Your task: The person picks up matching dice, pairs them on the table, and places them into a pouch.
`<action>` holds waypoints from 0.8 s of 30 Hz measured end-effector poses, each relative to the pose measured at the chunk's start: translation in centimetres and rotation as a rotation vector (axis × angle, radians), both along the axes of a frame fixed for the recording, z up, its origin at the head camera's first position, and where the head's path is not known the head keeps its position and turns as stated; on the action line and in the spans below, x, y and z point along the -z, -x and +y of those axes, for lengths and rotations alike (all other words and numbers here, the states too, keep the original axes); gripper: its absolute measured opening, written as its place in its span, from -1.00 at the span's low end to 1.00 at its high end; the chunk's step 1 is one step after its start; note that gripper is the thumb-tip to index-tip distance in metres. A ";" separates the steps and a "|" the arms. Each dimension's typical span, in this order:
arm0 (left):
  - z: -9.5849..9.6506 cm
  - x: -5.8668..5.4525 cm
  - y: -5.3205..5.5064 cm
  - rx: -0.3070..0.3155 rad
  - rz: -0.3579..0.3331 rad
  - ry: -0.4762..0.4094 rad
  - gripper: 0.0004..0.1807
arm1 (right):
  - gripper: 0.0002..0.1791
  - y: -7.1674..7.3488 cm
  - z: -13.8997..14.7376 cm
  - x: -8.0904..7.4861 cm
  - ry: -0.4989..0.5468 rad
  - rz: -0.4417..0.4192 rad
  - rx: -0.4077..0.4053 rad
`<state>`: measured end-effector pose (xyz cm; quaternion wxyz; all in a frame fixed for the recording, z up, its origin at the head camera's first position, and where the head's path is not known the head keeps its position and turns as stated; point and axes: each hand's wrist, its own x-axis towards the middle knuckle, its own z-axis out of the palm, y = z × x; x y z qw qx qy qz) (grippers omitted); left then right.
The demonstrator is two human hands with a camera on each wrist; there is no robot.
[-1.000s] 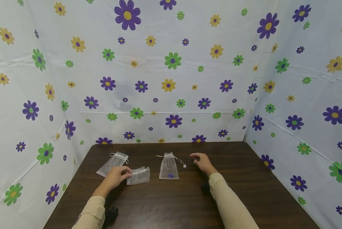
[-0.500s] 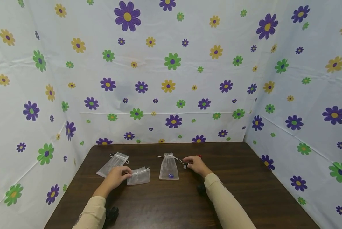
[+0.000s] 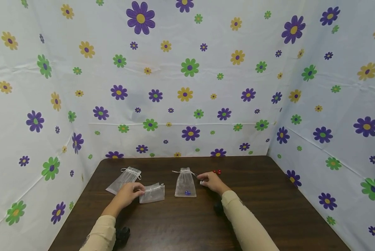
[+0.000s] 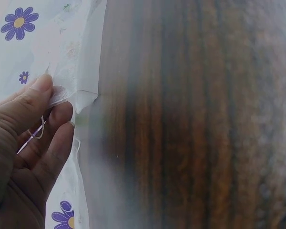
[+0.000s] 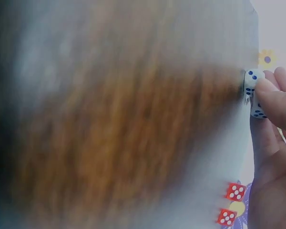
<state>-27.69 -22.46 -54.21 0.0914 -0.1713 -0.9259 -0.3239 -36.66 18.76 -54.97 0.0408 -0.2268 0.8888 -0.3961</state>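
Note:
My left hand [image 3: 129,193] pinches the edge of a small sheer white drawstring bag [image 3: 152,193] between thumb and fingers; in the left wrist view its gauzy corner [image 4: 88,95] sticks out past the fingertips. To the right, my right hand [image 3: 213,182] pinches white dice low over the table. The right wrist view shows two of them, a blue-dotted die [image 5: 251,82] at the thumb tip and another white die [image 5: 258,111] partly behind the thumb. Left of this hand lies a second sheer bag [image 3: 184,179] with blue dice [image 3: 187,192] in it.
A third sheer bag [image 3: 124,179] lies at the left, behind my left hand. Two red dice [image 5: 236,192] lie beyond my right hand. Flowered white cloth [image 3: 187,104] stands at the back and sides of the dark wooden table [image 3: 174,226].
My right hand has moved left to the white die beside the middle bag's cord and now pinches it. The red dice have come into view behind it. My left hand stays put.

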 end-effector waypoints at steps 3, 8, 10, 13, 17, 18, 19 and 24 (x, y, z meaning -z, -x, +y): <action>0.0 0.1 0.0 0.002 0.004 -0.005 -0.93 | -0.65 0.0 0.0 0.2 -0.015 -0.002 -0.006; 0.1 0.4 -0.1 0.007 0.017 -0.011 -0.93 | -0.66 -0.4 0.0 -0.1 -0.030 0.045 -0.037; 0.1 0.3 -0.1 0.006 0.015 -0.013 -0.93 | -0.66 -0.5 0.0 -0.2 -0.026 0.059 -0.047; 0.1 0.3 -0.1 0.002 0.000 -0.018 -0.93 | -0.66 -0.4 -0.1 -0.1 -0.028 0.043 -0.041; 0.1 0.2 -0.2 -0.001 0.002 -0.011 -0.93 | -0.66 0.1 -0.2 0.3 -0.036 0.025 -0.026; 0.1 0.3 -0.1 -0.002 0.004 -0.010 -0.93 | -0.66 0.2 -0.2 0.4 -0.040 0.027 -0.024; 0.1 0.3 -0.1 -0.003 0.005 -0.012 -0.93 | -0.66 0.3 -0.3 0.5 -0.045 0.025 -0.021; 0.3 0.3 -0.1 0.002 0.009 -0.020 -0.92 | -0.67 0.2 -0.6 0.4 -0.055 0.000 -0.002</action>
